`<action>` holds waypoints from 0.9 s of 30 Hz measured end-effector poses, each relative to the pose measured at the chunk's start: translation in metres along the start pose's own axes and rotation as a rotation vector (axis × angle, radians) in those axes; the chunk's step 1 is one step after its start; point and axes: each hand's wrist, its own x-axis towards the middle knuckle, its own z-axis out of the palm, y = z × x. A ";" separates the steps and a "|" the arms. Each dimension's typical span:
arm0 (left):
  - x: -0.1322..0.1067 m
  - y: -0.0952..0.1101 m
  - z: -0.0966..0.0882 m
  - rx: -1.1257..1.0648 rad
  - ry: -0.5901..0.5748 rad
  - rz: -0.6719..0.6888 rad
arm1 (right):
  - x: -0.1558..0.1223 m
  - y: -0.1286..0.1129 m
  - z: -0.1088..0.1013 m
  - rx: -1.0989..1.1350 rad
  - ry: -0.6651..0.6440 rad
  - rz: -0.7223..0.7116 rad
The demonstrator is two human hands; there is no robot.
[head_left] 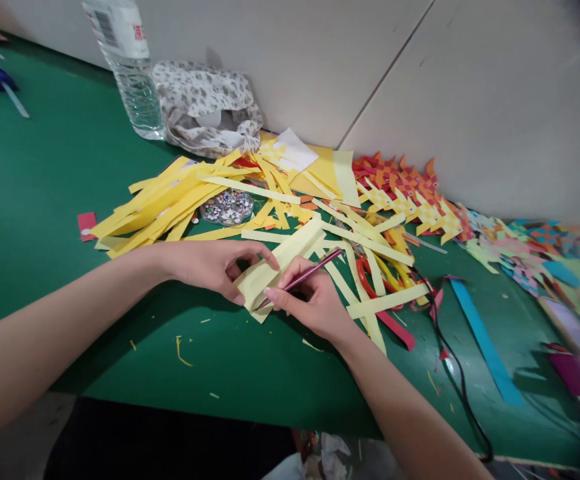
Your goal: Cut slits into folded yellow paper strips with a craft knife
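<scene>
My left hand (225, 267) is closed on a folded pale yellow paper strip (290, 250), with the thumb and fingers pinching its near left edge. In my right hand (310, 297) is a slim purple pen (313, 270), held in a writing grip. The pen's tip points down at the near end of the strip, but I cannot tell whether it touches the paper. Beyond both hands lie loose pale yellow strips (365, 240). To the right of them are scissors with red-orange handles (365, 277), partly covered by strips.
A water bottle (133, 73) and a patterned cloth pouch (205, 107) stand by the wall. Bright yellow strips (165, 200) surround a bag of googly eyes (227, 207). Woven paper fish (395, 180) line the wall. A black cord (450, 353) and blue strip (485, 340) lie right.
</scene>
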 end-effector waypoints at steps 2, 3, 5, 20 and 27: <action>0.000 0.000 0.000 0.008 0.003 0.000 | 0.000 0.000 0.000 0.020 -0.006 0.000; 0.000 0.000 0.000 0.010 0.007 0.003 | 0.000 0.000 0.000 0.022 -0.014 -0.003; 0.000 0.000 0.000 0.007 0.009 0.009 | 0.000 0.001 0.000 -0.001 -0.025 -0.007; 0.000 -0.002 0.000 -0.020 -0.009 0.006 | -0.001 0.002 0.000 -0.036 0.025 0.022; 0.000 -0.002 -0.001 -0.011 -0.009 -0.001 | 0.000 0.004 -0.001 -0.005 0.020 0.024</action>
